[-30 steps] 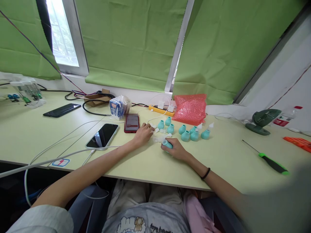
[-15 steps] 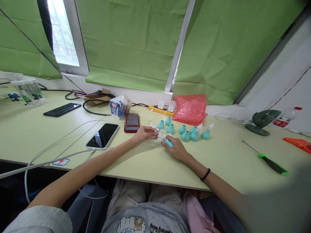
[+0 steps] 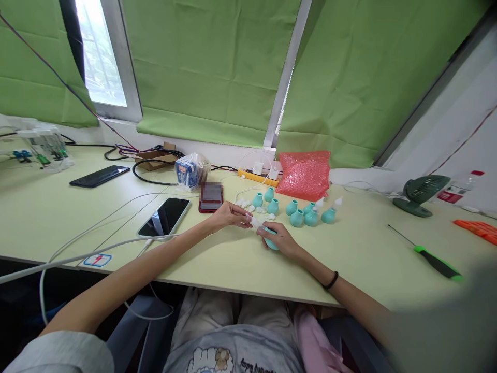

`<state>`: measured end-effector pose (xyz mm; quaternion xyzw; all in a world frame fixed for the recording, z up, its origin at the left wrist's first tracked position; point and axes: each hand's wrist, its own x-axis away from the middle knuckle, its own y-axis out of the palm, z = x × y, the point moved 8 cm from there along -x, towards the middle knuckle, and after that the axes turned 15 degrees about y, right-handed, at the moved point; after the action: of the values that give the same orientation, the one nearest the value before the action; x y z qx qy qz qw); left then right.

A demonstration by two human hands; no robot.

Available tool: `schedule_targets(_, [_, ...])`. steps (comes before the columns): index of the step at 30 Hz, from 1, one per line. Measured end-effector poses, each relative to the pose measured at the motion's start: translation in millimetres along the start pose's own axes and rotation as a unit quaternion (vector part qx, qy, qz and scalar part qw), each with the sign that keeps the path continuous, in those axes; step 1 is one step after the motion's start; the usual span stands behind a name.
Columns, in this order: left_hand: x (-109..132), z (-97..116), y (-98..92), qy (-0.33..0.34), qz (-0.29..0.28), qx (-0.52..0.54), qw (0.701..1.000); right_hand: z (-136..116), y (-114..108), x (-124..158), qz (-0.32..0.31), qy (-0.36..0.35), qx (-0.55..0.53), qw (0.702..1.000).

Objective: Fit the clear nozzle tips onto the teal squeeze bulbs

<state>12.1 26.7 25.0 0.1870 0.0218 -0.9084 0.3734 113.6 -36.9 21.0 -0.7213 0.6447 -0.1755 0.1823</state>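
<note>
My right hand is wrapped round a teal squeeze bulb, its neck pointing left. With pinched fingertips, my left hand holds a translucent white nozzle at the bulb's neck. Whether the nozzle is seated in the bulb I cannot tell. Just beyond my hands lie small white nozzle parts and several open-necked teal bulbs. Farther right, another bulb carries a nozzle pointing up.
Left of my arm lie a phone with a white cable and a dark red phone. Behind are a yellow power strip and a red bubble-wrap pouch. A screwdriver and a green fan are at right.
The bulb in my right hand has tilted and shifted slightly down, showing more of its round body. My left hand has moved slightly down, still pinching the nozzle.
</note>
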Motion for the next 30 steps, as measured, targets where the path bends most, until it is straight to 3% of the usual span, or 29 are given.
schedule_targets(7, [1.4, 4.0, 2.4, 0.022, 0.010, -0.004, 1.000, 5.9, 7.6, -5.5, -0.071, 0.059, -0.114, 0.989])
schedule_targets(17, [3.5, 4.1, 0.7, 0.045, 0.066, -0.052, 0.995, 16.8, 7.8, -8.8, -0.034, 0.092, -0.167, 0.981])
schedule_targets(23, [5.7, 4.7, 5.4, 0.015, 0.022, -0.045, 0.999, 12.9, 8.1, -4.8, -0.036, 0.081, -0.155, 0.984])
schedule_targets(30, [8.2, 10.2, 10.1, -0.010, -0.033, -0.038, 0.999, 12.8, 12.7, -2.8, -0.099, 0.101, -0.153, 0.978])
